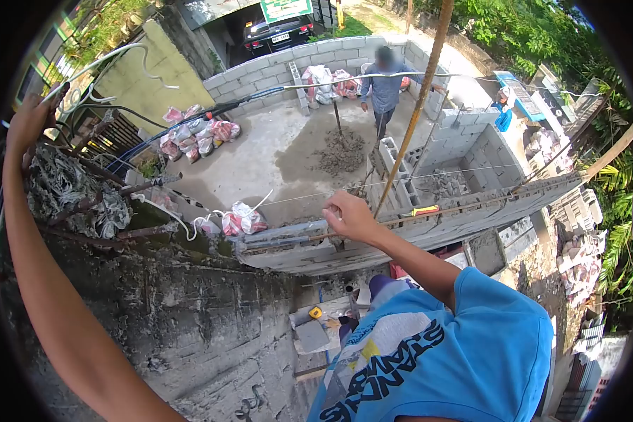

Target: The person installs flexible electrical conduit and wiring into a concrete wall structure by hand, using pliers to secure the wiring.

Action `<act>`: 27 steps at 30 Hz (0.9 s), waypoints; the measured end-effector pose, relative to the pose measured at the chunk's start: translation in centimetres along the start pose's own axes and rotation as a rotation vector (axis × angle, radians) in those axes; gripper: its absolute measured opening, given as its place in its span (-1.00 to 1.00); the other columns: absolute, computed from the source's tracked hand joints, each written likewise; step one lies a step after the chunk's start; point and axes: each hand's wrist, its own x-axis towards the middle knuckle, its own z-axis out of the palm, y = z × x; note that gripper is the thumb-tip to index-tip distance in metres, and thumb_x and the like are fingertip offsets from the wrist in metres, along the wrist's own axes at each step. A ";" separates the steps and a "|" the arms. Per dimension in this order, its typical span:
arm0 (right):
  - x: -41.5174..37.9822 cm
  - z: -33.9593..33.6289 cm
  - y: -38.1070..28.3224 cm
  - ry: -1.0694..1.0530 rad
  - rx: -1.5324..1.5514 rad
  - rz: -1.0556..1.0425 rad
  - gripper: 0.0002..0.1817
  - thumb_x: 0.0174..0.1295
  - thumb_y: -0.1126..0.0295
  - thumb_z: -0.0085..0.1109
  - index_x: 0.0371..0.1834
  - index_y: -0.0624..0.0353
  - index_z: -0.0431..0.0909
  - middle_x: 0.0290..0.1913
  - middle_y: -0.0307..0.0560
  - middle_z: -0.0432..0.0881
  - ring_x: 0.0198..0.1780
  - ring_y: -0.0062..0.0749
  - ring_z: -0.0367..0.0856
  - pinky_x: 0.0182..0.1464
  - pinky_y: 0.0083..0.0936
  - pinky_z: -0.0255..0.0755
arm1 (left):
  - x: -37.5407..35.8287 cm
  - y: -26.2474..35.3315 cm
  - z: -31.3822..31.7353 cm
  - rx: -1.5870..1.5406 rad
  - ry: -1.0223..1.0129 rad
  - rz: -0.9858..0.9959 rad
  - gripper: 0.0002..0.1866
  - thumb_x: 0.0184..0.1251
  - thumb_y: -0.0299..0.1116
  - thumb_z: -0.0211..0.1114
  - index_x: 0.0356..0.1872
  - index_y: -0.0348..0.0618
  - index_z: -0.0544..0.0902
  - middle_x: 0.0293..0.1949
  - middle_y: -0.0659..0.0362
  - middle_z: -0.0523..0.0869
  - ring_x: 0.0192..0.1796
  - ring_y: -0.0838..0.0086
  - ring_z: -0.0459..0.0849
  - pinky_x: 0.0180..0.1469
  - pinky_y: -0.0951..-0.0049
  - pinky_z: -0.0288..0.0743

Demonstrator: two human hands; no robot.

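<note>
My left hand (32, 116) is raised at the far left, its fingers curled round a white cable (109, 58) that arcs out to the right. Below it, tangled netting-like material (84, 190) hangs among rusty bars (148, 184). Over the top of the grey block wall (302, 257), my right hand (350, 216) has its fingers pinched together; what they hold, if anything, is hidden. A thin string (464, 171) stretches along the wall close to that hand. To its right, a yellow-and-red hand tool (425, 210) lies on the wall top.
A person in a grey-blue shirt (387, 88) stands beyond, near a mortar heap (341, 151) with a shovel (337, 116). A tall rusty rebar (418, 105) rises beside the wall. Filled sacks (197, 133) lie on the slab. Far below are a tape measure (316, 312) and mortar tub (487, 251).
</note>
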 end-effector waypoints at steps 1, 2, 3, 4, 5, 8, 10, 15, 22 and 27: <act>0.8 0.9 0.2 0.060 0.003 -0.002 -0.84 0.11 0.32 0.18 -0.38 0.19 0.57 -0.39 -0.02 0.52 -0.34 -0.11 0.57 -0.30 -0.26 0.44 | -0.5 1.0 -0.5 0.014 -0.001 -0.010 -0.64 0.23 -0.12 0.02 -0.34 -0.27 0.58 -0.42 -0.06 0.65 -0.28 0.14 0.67 -0.15 0.24 0.45; 1.8 1.6 0.6 0.052 -0.067 0.020 -0.84 0.09 0.33 0.19 -0.37 0.18 0.56 -0.32 0.00 0.53 -0.26 -0.09 0.55 -0.22 -0.24 0.44 | -0.8 1.7 -0.8 0.042 0.021 0.001 -0.64 0.23 -0.13 0.02 -0.35 -0.26 0.57 -0.43 -0.06 0.65 -0.29 0.15 0.67 -0.16 0.24 0.45; 2.8 2.3 1.2 0.074 -0.094 -0.004 -0.84 0.08 0.33 0.19 -0.38 0.18 0.56 -0.31 0.02 0.52 -0.23 -0.07 0.54 -0.18 -0.23 0.43 | -1.0 2.1 -1.0 0.072 0.041 0.013 -0.64 0.23 -0.13 0.02 -0.36 -0.26 0.57 -0.44 -0.05 0.65 -0.30 0.16 0.67 -0.17 0.24 0.45; 3.9 3.0 1.8 0.100 -0.119 -0.029 -0.84 0.07 0.33 0.19 -0.38 0.18 0.56 -0.30 0.03 0.52 -0.19 -0.06 0.54 -0.15 -0.22 0.43 | -1.4 2.9 -1.3 0.065 0.035 0.001 -0.63 0.23 -0.12 0.02 -0.38 -0.26 0.58 -0.42 -0.05 0.65 -0.30 0.16 0.67 -0.17 0.25 0.45; 5.0 3.8 2.3 0.128 -0.145 -0.058 -0.84 0.06 0.34 0.19 -0.38 0.18 0.56 -0.29 0.04 0.52 -0.16 -0.05 0.53 -0.12 -0.21 0.42 | -1.7 3.4 -1.5 0.059 0.033 -0.013 -0.62 0.23 -0.12 0.02 -0.41 -0.26 0.59 -0.40 -0.05 0.65 -0.30 0.17 0.67 -0.17 0.25 0.45; 7.9 6.1 4.6 0.101 -0.082 0.018 -0.83 0.04 0.34 0.19 -0.36 0.19 0.57 -0.27 0.06 0.52 -0.09 -0.02 0.50 -0.06 -0.19 0.40 | -3.2 6.2 -2.6 0.125 0.058 0.046 -0.59 0.18 -0.11 0.05 -0.57 -0.22 0.70 -0.47 -0.04 0.65 -0.33 0.14 0.66 -0.18 0.23 0.46; 9.4 7.1 5.5 0.105 -0.108 0.038 -0.82 0.02 0.33 0.20 -0.36 0.20 0.58 -0.27 0.07 0.53 -0.12 -0.02 0.51 -0.06 -0.20 0.41 | -3.7 7.2 -3.2 0.112 0.056 0.072 -0.64 0.08 -0.16 0.07 -0.63 -0.15 0.74 -0.50 -0.06 0.69 -0.38 0.09 0.66 -0.18 0.23 0.49; 11.7 8.8 7.0 0.095 -0.036 0.151 -0.80 0.02 0.31 0.22 -0.37 0.20 0.60 -0.27 0.11 0.56 -0.15 -0.03 0.54 -0.06 -0.22 0.42 | -4.4 8.5 -4.3 0.130 -0.046 -0.062 -0.71 -0.02 -0.11 0.11 -0.61 0.04 0.75 -0.43 -0.02 0.72 -0.28 0.09 0.69 -0.14 0.21 0.53; 14.1 10.3 10.7 0.140 -0.085 0.213 -0.76 0.00 0.27 0.21 -0.39 0.23 0.62 -0.35 0.06 0.60 -0.26 -0.14 0.59 -0.15 -0.28 0.46 | -4.5 8.5 -3.9 0.202 -0.047 -0.033 -0.60 0.23 -0.05 0.05 -0.63 0.05 0.73 -0.28 -0.02 0.62 -0.15 0.09 0.61 -0.08 0.16 0.46; 15.2 10.9 11.8 0.093 -0.084 0.268 -0.76 0.00 0.26 0.21 -0.39 0.22 0.63 -0.35 0.09 0.63 -0.24 -0.08 0.62 -0.14 -0.24 0.47 | -4.8 8.9 -4.0 0.180 -0.014 -0.079 -0.63 0.17 -0.04 0.08 -0.62 0.04 0.74 -0.26 -0.02 0.63 -0.13 0.08 0.61 -0.06 0.16 0.46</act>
